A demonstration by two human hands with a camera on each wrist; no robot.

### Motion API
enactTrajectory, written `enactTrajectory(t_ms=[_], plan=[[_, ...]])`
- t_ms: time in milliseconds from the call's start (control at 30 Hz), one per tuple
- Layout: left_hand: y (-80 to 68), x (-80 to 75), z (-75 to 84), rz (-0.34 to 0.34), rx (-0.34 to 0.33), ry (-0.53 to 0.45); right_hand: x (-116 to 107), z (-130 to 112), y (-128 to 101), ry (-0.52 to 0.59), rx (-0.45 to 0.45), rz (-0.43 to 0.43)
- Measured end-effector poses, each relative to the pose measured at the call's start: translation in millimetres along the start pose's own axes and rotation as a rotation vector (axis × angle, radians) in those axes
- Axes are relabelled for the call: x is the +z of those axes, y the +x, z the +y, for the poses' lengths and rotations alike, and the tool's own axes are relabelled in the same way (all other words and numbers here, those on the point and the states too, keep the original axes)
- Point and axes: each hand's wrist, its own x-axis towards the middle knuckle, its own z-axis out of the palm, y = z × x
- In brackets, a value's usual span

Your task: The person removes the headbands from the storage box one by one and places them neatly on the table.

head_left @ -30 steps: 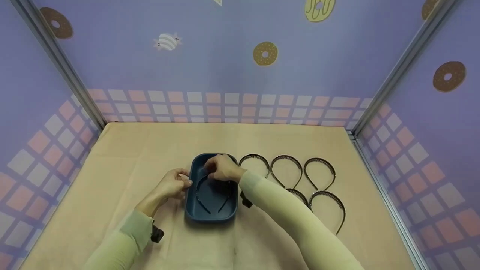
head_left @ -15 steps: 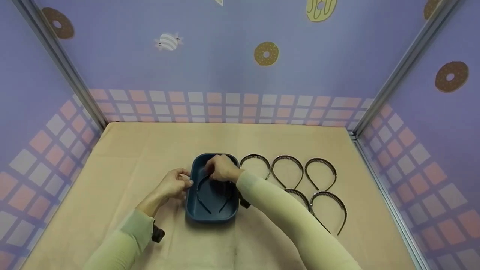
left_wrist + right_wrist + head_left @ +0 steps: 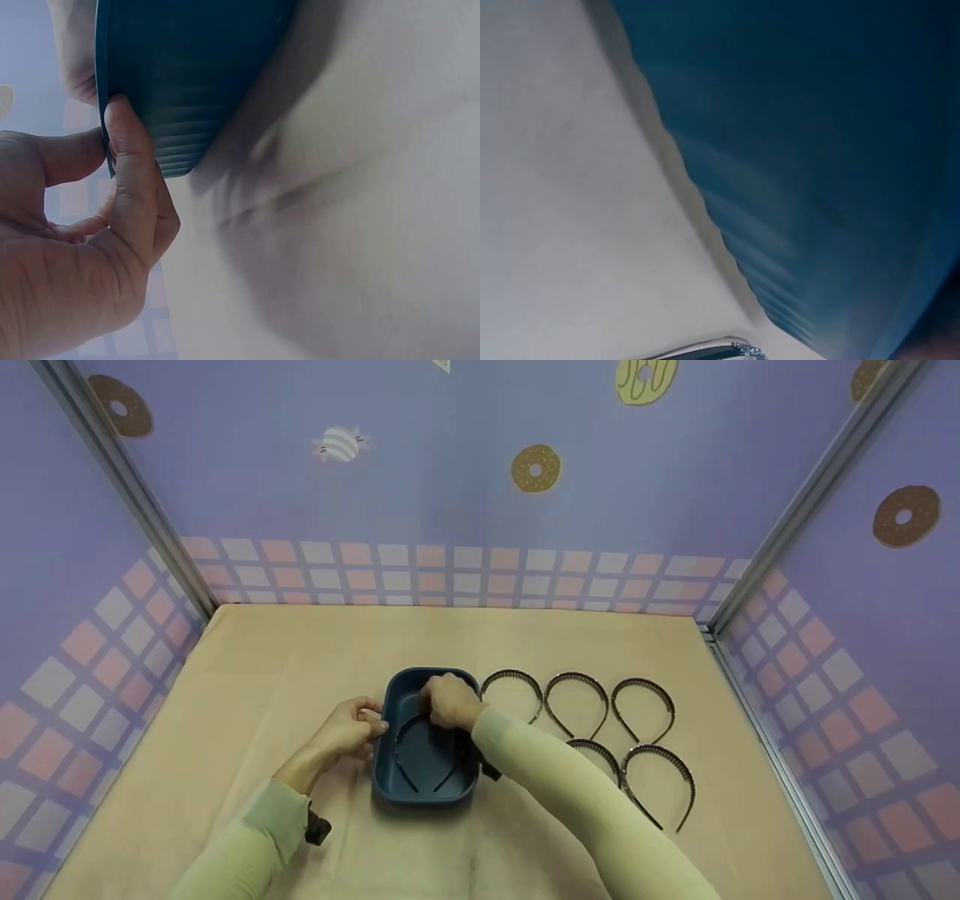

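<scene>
In the head view, a blue rectangular plastic tub (image 3: 381, 780) stands on the beige cloth. My left hand (image 3: 349, 727) pinches its left rim; the left wrist view has the thumb at the inner side and fingers against the ribbed outer wall. Inside the tub lies a dark headband (image 3: 398, 756), its two ends toward me. My right hand (image 3: 450, 701) reaches in over the right rim, fingers curled at the headband's arch. The fingertips are hidden, but they appear to pinch it. The right wrist view is mostly filled by the tub's outer wall (image 3: 780, 150).
Several dark toothed headbands lie right of the tub, among them one at the far right (image 3: 670, 706) and one nearer (image 3: 691, 791). Another (image 3: 592, 744) is partly covered by the right sleeve (image 3: 570, 787). Patterned walls enclose the cloth-covered table (image 3: 300, 637) behind and at both sides.
My right hand has shifted slightly right and nearer inside the tub, its fingers more curled. The headband's ends have moved slightly toward me and left. The left hand keeps its hold on the rim.
</scene>
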Motion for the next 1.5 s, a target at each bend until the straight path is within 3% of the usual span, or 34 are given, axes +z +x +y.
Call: enactTrajectory(t_ms=[133,267,633,933,1500], plan=[[0.6,0.7,-0.1,-0.004,0.006,0.000,3.3,5.5,1.3,-0.026,-0.045,0.040],[1.1,0.8,-0.3,0.004,0.012,0.009,0.1,5.6,-0.4,0.027,-0.073,0.026],[1.4,1.2,-0.7,0.019,0.007,0.019,-25.0,1.2,-17.5,0.278,-0.132,0.001],[2.2,0.5,-0.1,0.007,0.004,0.008,-44.6,12.0,-25.3,0.478,-0.106,-0.084],[2.0,1.9,0.2,0.009,-0.003,-0.003,-86.5,36.7,-30.6,0.590,-0.144,-0.120]])
